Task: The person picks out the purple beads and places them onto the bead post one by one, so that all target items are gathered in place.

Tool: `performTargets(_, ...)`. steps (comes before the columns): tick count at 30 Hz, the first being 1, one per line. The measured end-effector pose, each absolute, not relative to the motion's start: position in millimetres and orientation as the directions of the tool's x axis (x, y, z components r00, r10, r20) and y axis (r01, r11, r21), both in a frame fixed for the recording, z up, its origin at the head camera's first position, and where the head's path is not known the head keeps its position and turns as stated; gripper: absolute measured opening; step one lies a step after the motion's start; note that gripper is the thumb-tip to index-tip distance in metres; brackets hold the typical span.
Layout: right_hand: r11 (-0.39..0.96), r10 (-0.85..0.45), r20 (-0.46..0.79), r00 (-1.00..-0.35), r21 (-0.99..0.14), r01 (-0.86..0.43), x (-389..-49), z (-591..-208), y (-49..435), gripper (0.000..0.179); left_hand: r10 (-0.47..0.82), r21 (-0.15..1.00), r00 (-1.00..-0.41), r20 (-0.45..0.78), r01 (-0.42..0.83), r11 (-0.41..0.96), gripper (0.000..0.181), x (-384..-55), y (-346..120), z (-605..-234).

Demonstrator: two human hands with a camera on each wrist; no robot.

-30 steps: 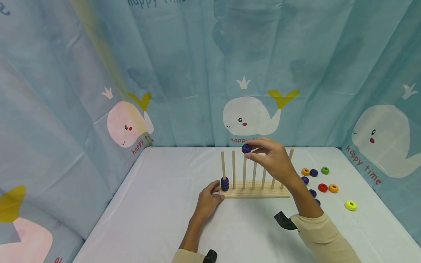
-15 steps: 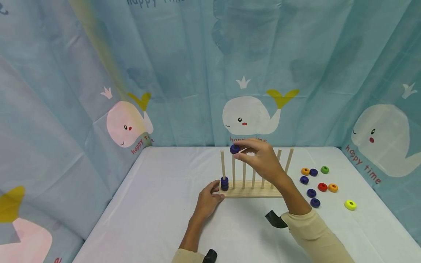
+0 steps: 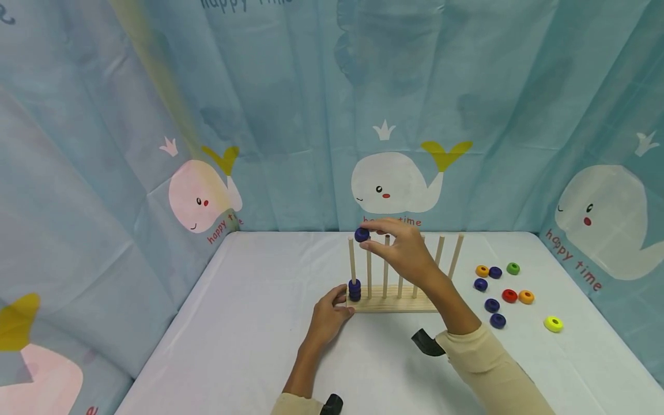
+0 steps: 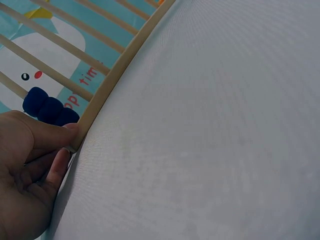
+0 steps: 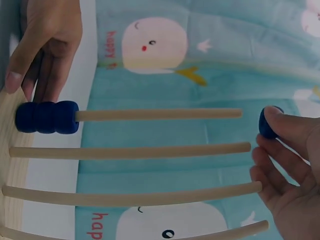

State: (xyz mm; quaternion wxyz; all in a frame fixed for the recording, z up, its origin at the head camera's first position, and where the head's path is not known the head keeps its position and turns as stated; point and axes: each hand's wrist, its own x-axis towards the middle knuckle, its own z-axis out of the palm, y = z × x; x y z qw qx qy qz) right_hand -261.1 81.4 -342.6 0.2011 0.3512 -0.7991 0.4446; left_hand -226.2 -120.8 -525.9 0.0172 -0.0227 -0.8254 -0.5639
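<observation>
A wooden base (image 3: 384,305) with several upright pegs stands on the table. Three blue beads (image 5: 47,117) are stacked on its leftmost peg (image 3: 352,259). The left hand (image 3: 328,317) grips the left end of the base between thumb and fingers, also plain in the left wrist view. Pinched between thumb and fingertips of the right hand (image 3: 404,248) is another blue bead (image 3: 362,234), held up near the tops of the two leftmost pegs. From the right wrist view, this bead (image 5: 269,123) is just beyond the leftmost peg's tip, apart from it.
Loose beads lie right of the base: several blue ones (image 3: 491,305), a red one (image 3: 509,295), orange ones (image 3: 526,297), a green one (image 3: 513,268) and a yellow one (image 3: 553,324). A whale-print curtain (image 3: 290,115) hangs behind the white table (image 3: 233,323).
The right hand has moved left with its blue bead, from above the third peg toward the leftmost peg. The left hand has stayed on the base.
</observation>
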Motion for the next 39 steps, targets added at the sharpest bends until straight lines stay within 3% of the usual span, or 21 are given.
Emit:
performTargets(9, 0.375, -0.426, 0.616, -0.663, -0.547, -0.749, -265, -346, 76, 0.035, 0.029, 0.934, -0.997, 0.071, 0.077, 0.348, 0.059, -226, -121, -527)
performTargets(17, 0.434, -0.426, 0.573, -0.700, -0.550, -0.714, -264, -344, 72, 0.036, 0.032, 0.935, -0.997, 0.069, 0.076, 0.347, 0.058, -226, -122, -525)
performTargets(27, 0.407, -0.433, 0.597, -0.676, -0.539, -0.737, -269, -345, 65, 0.036, 0.031, 0.932, -0.998, 0.059, 0.066, 0.356, 0.058, -224, -121, -522)
performTargets(39, 0.410, -0.433, 0.578, -0.692, -0.557, -0.722, -273, -347, 62, 0.036, 0.032, 0.937, -0.998, 0.057, 0.064, 0.343, 0.059, -223, -121, -521)
